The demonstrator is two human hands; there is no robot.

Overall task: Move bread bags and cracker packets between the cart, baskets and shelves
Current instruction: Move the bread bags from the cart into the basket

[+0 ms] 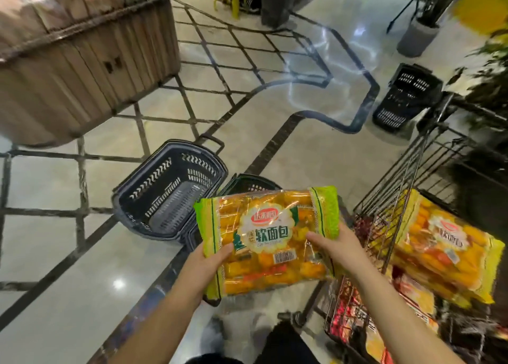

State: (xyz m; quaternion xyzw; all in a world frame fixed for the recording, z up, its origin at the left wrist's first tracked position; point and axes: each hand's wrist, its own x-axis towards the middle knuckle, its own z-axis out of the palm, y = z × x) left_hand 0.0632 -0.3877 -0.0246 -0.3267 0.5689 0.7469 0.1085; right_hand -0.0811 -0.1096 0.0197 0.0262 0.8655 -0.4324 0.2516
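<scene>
Tiled floor (pixel 68 253); left hand (pixel 211 264) and right hand (pixel 335 249) grip bread bag (pixel 268 240), half-hiding basket (pixel 247 182).

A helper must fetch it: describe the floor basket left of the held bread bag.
Find the wire cart on the right, then the bread bag held left of it. The basket sits on the floor left of that bag. Unlike the far basket, it is near, its empty inside showing.

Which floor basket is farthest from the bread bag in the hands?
The black basket at upper right, past the front of the cart. The other two sit by the bread bag, one partly hidden behind it.
</scene>
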